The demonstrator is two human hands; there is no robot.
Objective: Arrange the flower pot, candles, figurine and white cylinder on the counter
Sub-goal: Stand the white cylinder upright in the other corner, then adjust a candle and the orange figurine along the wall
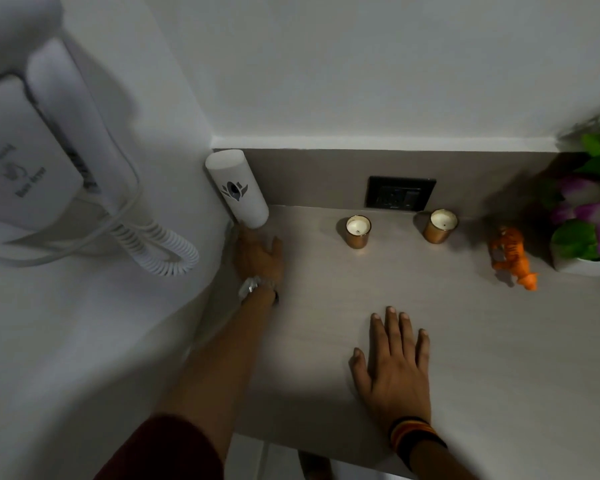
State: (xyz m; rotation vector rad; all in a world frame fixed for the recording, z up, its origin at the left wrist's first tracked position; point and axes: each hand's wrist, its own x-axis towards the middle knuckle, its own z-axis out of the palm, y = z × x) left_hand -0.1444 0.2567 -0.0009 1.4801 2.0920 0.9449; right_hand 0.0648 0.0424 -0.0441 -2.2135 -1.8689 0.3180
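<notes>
Five pieces line the back of the bench [430, 341] in a bathroom corner. At upper left of centre, the left hand [258, 256] reaches to the base of the white cylinder [238, 188], which tilts against the side wall; its fingertips touch the base, but whether they grip it cannot be told. The right hand [394, 365] lies flat and released on the bench at lower centre, holding nothing. Two candles in copper cups, one [357, 232] at centre and one [440, 226] to its right, stand upright and apart below a dark wall socket [400, 193]. The orange figurine [511, 258] stands at right, just beside the flower pot [586, 265] at the frame's right edge. A wall-mounted hair dryer [32, 161] hangs at upper left. The arrangement appears nearly complete, with only the leaning cylinder seemingly left to settle upright.
</notes>
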